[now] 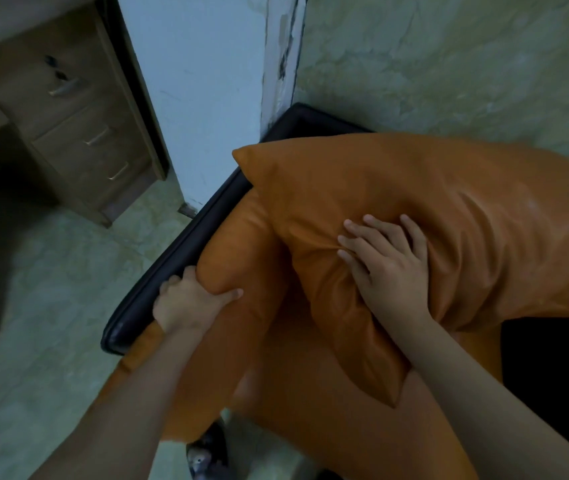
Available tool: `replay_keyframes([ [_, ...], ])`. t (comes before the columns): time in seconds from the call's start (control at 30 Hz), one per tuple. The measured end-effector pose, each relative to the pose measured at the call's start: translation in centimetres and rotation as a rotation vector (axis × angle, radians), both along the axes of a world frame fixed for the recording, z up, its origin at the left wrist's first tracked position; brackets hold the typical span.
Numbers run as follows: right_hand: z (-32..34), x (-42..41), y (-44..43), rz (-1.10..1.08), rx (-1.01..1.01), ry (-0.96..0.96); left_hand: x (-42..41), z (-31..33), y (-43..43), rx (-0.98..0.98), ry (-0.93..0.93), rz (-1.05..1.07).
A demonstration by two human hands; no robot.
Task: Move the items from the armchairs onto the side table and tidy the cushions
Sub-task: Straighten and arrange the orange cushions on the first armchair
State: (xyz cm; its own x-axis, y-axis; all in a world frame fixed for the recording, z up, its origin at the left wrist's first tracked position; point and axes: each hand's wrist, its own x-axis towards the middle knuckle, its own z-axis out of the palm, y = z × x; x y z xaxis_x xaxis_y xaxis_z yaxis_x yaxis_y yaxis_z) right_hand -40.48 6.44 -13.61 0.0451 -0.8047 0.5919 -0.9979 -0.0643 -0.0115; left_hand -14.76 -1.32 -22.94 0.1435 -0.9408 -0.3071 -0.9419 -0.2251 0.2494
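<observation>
The person leans over a black-framed armchair (179, 244) set in a corner. The step in hand looks to be the tidying of its cushions rather than the carrying of items: no loose item shows on this seat, and the side table is out of view. The left hand (189, 303) has its fingers curled round the front end of the narrow orange leather side cushion (241, 244), thumb lying across the top, right against the dark frame. The right hand (388, 268) lies flat on the large plump orange leather back cushion (449, 209), fingers nearly straight and a little spread, their tips pressing in so that the leather puckers; it grasps nothing. That back cushion sits tilted, one corner up toward the wall and another pointing down onto the orange seat pad (328, 431). The next move probably calls for pushing the big cushion square against the chair back while the left hand beds the side cushion snugly along the frame; the slick leather may let either one slide. A wooden drawer cabinet (78, 133) stands well apart at the upper left
</observation>
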Motion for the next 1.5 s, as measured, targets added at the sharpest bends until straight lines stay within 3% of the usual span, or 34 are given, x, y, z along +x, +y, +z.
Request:
replay_keyframes([
  [0.13,-1.2,0.9,-0.1,-0.003,0.028,-0.004,0.4,-1.6,-0.4,0.202,0.04,-0.021],
  [0.27,-2.1,1.7,-0.2,-0.004,0.057,-0.031,0.6,-1.7,-0.1,0.247,0.125,-0.034],
  [0.53,-2.1,3.2,0.7,0.051,0.243,-0.22,-1.5,4.9,2.5,-0.049,0.657,-0.115],
  [0.67,-0.6,3.6,2.6,0.142,0.389,-0.358,-3.8,9.8,4.8,-0.117,0.733,-0.232],
  [0.8,1.8,2.5,5.2,0.115,0.319,-0.51,-6.8,13.4,6.8,-0.181,0.66,-0.404],
  [1.1,1.4,-7.1,16.1,-0.267,0.265,-0.598,-16.4,15.6,13.2,-0.316,0.41,-0.765],
  [1.3,-0.6,-12.3,22.2,-0.46,0.286,-0.616,-25.2,14.3,16.0,-0.41,0.178,-1.032],
  [1.5,-5.0,-14.5,23.6,-0.604,0.374,-0.677,-30.5,9.0,14.1,-0.393,-0.092,-1.211],
])
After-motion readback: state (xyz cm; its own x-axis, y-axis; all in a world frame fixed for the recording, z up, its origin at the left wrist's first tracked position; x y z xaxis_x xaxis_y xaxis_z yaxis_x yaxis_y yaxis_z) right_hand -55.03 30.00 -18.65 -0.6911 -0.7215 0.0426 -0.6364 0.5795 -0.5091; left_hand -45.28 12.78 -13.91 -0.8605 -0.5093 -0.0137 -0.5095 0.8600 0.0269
